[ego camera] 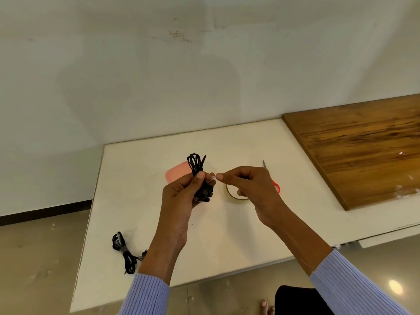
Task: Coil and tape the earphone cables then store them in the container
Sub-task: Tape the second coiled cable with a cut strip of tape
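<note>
Above the middle of the white desk [141, 201], the left hand [181, 196] has its grip closed around a coiled black earphone cable [197, 165], loops sticking up at 12 o'clock. The right hand [247, 185] pinches a small clear strip of tape [212, 177] beside it. A pink container [176, 173] lies behind; a taped coil [123, 253] rests at 7 o'clock.

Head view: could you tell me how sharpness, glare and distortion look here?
Head view: hands and coiled cable reasonably sharp; wide-angle bending skews the white table edges; soft shadow on the wall; a bright glare spot on the floor lower right.
</note>
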A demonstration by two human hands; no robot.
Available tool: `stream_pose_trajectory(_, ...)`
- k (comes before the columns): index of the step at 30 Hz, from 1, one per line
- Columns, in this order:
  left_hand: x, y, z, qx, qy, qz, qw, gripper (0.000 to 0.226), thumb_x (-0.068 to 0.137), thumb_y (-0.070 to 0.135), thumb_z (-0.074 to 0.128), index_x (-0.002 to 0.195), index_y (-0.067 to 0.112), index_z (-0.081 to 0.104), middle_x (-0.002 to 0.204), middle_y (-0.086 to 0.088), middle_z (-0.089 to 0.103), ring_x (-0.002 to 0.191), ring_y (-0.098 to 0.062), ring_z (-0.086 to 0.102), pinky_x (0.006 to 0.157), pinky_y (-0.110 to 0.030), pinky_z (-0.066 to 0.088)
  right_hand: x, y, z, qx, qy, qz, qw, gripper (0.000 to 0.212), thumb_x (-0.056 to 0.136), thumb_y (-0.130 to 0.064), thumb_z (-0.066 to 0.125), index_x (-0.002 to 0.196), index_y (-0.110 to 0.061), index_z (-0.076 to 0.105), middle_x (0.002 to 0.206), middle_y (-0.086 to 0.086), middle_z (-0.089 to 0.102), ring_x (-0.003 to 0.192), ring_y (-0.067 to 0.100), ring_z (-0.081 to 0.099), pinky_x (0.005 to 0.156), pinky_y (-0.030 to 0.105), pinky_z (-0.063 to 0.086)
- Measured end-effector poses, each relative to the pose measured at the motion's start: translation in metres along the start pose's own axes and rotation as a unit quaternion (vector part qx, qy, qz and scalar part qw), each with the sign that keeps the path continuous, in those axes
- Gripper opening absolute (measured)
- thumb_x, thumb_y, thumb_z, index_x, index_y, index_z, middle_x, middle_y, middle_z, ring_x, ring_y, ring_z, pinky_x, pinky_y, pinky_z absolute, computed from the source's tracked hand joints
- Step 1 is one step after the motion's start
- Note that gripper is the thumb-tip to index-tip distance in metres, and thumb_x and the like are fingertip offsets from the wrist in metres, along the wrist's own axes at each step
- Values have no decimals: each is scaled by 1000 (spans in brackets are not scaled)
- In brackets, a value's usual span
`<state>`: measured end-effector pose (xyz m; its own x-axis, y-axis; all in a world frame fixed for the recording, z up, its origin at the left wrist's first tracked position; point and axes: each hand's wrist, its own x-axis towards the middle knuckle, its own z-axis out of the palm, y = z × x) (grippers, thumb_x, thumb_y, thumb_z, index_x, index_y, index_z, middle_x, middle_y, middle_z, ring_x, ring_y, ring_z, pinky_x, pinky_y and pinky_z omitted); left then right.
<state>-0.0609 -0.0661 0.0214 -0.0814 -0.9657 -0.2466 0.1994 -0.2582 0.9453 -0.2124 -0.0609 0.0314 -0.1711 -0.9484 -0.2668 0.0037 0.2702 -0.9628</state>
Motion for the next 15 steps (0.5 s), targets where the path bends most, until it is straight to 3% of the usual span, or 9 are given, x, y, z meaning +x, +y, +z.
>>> stream_pose_trajectory(5, -1, 0, 2, 9, 10, 5, 1000, 23, 91, 22, 56, 95, 7, 72, 89, -8, 75, 87, -24, 70, 74, -26, 56, -1, -2, 0, 4, 1, -10, 1000, 7, 70, -22, 79, 65, -19, 74, 78, 18, 65, 73, 20, 48, 59, 24, 39)
stream_pose_trajectory(10, 1, 0, -3, 27, 38, 4, 999, 23, 92, 19, 56, 92, 4, 73, 87, -4, 75, 79, -12, 71, 63, -15, 51, 1, -3, -7, 27, 16, -13, 999, 13, 69, -22, 79, 75, -12, 74, 83, 9, 71, 78, 13, 55, 59, 20, 39)
stream_pose_trajectory(12, 0, -2, -2, 56, 39, 18, 997, 23, 93, 18, 55, 88, 3, 72, 81, -4, 75, 74, -16, 69, 59, -14, 50, -1, -4, -7, 35, -11, -12, 999, 18, 65, -27, 79, 74, -12, 74, 81, 13, 67, 79, 14, 53, 60, 21, 38)
stream_pose_trajectory(15, -3, -8, 3, 142, 40, 66, 987, 24, 92, 18, 57, 78, 7, 73, 70, -8, 71, 69, -28, 65, 62, -25, 49, -6, -1, 3, 17, -75, -6, 997, 20, 64, -31, 78, 73, -14, 74, 77, 9, 65, 74, 13, 52, 59, 21, 39)
